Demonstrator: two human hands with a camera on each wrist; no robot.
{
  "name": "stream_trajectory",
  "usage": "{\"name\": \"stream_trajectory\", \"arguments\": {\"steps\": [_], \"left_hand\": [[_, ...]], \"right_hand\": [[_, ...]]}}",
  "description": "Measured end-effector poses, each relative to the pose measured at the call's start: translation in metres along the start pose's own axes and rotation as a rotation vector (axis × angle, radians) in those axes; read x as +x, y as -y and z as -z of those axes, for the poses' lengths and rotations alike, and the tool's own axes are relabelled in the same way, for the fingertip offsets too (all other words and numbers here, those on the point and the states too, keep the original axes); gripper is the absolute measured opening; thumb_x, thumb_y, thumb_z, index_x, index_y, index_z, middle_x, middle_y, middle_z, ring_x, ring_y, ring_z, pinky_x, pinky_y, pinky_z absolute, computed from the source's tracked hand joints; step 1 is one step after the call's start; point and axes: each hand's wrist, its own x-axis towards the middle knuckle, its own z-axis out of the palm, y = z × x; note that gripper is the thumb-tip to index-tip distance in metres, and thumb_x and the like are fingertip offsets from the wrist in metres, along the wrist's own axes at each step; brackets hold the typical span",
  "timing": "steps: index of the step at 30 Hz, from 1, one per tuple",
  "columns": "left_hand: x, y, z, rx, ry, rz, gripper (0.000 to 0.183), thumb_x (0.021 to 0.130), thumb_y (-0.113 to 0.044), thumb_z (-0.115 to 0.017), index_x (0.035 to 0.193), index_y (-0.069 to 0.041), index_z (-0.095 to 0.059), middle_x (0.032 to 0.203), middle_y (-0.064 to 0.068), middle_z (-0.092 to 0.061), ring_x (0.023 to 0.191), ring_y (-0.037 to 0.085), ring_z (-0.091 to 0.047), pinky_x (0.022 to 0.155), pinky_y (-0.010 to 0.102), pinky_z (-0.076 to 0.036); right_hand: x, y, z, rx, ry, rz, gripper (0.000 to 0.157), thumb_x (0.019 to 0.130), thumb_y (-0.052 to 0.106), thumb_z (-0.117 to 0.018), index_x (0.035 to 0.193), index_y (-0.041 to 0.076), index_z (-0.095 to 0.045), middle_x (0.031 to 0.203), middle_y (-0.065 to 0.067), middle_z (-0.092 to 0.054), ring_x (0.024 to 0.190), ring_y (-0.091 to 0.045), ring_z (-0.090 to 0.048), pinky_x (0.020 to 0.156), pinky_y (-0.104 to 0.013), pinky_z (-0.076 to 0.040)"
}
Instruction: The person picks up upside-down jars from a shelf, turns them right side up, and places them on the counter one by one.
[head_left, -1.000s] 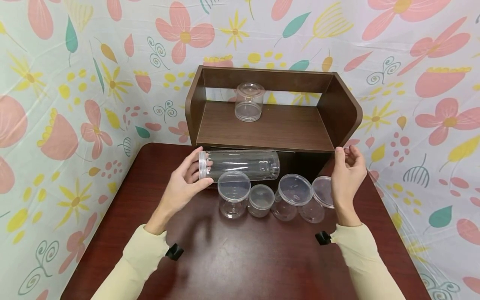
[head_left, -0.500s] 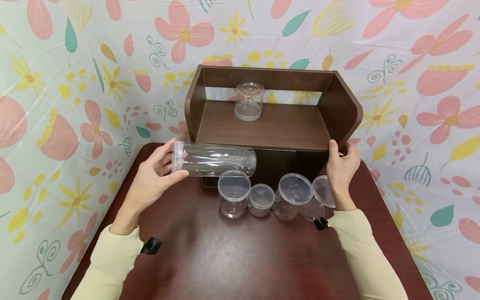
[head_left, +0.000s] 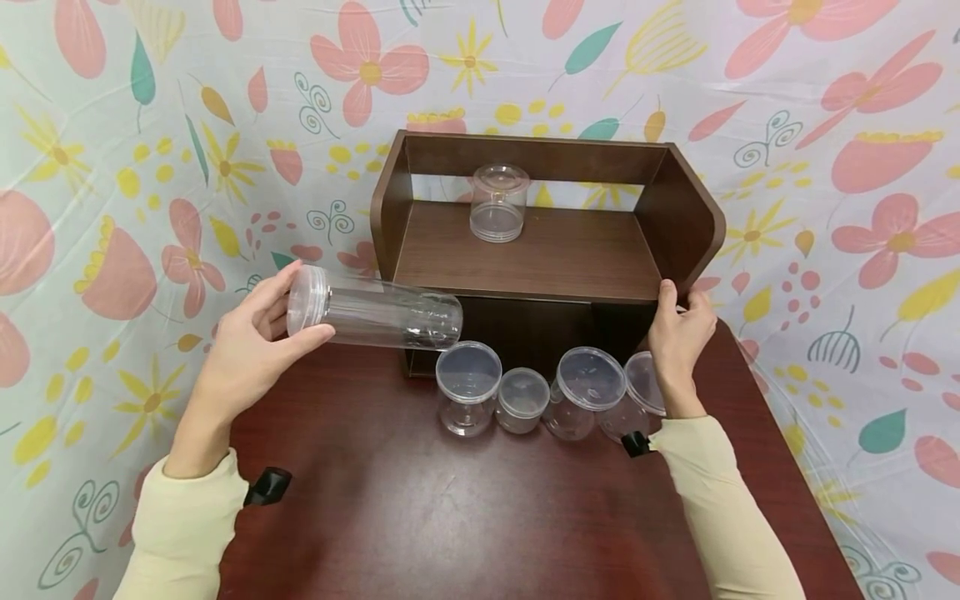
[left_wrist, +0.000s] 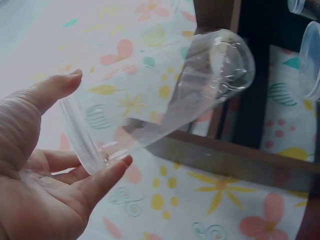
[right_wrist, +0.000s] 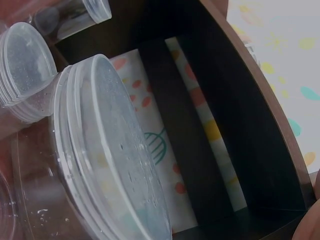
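My left hand (head_left: 243, 354) grips a tall clear plastic jar (head_left: 378, 315) by its ribbed lid end. It holds the jar sideways in the air, lid to the left, its base before the left front of the brown shelf unit (head_left: 525, 267). In the left wrist view the thumb and fingers span the lid of the jar (left_wrist: 165, 95). My right hand (head_left: 681, 337) grips the right front corner of the shelf unit, thumb on the upper board. Its other fingers are partly hidden behind the side panel; only a bit of finger shows in the right wrist view.
Several lidded clear jars stand in a row before the unit, including a left one (head_left: 467, 392), a small one (head_left: 521, 402) and a wide-lidded one (head_left: 588, 383). Another clear jar (head_left: 497, 208) stands on the upper board. Dark red tabletop (head_left: 450, 517) lies in front.
My left hand has moved left with the tall jar, which now tilts slightly, uncovering the dark lower compartment. My right hand has come down and left onto the unit's corner.
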Motion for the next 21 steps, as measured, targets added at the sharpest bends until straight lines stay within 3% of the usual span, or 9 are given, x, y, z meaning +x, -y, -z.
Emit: {"name": "stream_trajectory", "arguments": {"steps": [4, 7, 15, 17, 21], "left_hand": [[-0.002, -0.009, 0.008, 0.105, 0.007, 0.05, 0.085, 0.091, -0.012, -0.081, 0.162, -0.018, -0.036, 0.156, 0.007, -0.042, 0.122, 0.004, -0.057, 0.096, 0.01, -0.046], [-0.003, -0.014, 0.011, 0.176, 0.027, 0.084, 0.086, 0.09, -0.021, -0.083, 0.162, -0.022, -0.034, 0.158, 0.003, -0.04, 0.125, 0.005, -0.056, 0.095, 0.007, -0.044], [-0.002, -0.018, 0.012, 0.355, 0.078, 0.062, 0.09, 0.089, -0.033, -0.084, 0.162, -0.016, -0.034, 0.157, 0.011, -0.041, 0.127, 0.03, -0.057, 0.092, 0.006, -0.043], [-0.001, -0.017, 0.011, 0.392, 0.085, 0.058, 0.09, 0.088, -0.035, -0.084, 0.162, -0.013, -0.036, 0.157, 0.013, -0.042, 0.127, 0.032, -0.057, 0.096, 0.014, -0.047], [0.001, -0.013, 0.005, 0.455, 0.113, 0.049, 0.091, 0.087, -0.037, -0.084, 0.16, -0.007, -0.039, 0.155, 0.015, -0.044, 0.13, 0.035, -0.054, 0.106, 0.043, -0.047]], "right_hand": [[0.0, -0.002, 0.0, -0.012, 0.002, -0.001, 0.035, 0.098, 0.015, -0.065, 0.076, -0.012, -0.058, 0.083, -0.02, -0.058, 0.091, -0.047, -0.059, 0.081, -0.039, -0.041], [0.0, -0.003, 0.0, -0.016, 0.001, 0.004, 0.035, 0.097, 0.015, -0.065, 0.075, -0.01, -0.057, 0.084, -0.023, -0.058, 0.09, -0.046, -0.059, 0.08, -0.039, -0.041], [0.0, -0.002, 0.0, -0.018, 0.001, 0.015, 0.034, 0.098, 0.016, -0.065, 0.076, -0.009, -0.058, 0.086, -0.023, -0.059, 0.09, -0.043, -0.06, 0.08, -0.036, -0.041], [0.0, -0.002, 0.0, -0.013, 0.0, 0.015, 0.034, 0.098, 0.016, -0.065, 0.078, -0.011, -0.059, 0.086, -0.024, -0.059, 0.09, -0.044, -0.059, 0.08, -0.039, -0.042], [-0.001, -0.002, -0.001, -0.011, -0.005, 0.017, 0.034, 0.098, 0.015, -0.065, 0.078, -0.012, -0.06, 0.087, -0.027, -0.06, 0.089, -0.046, -0.059, 0.082, -0.046, -0.042]]}}
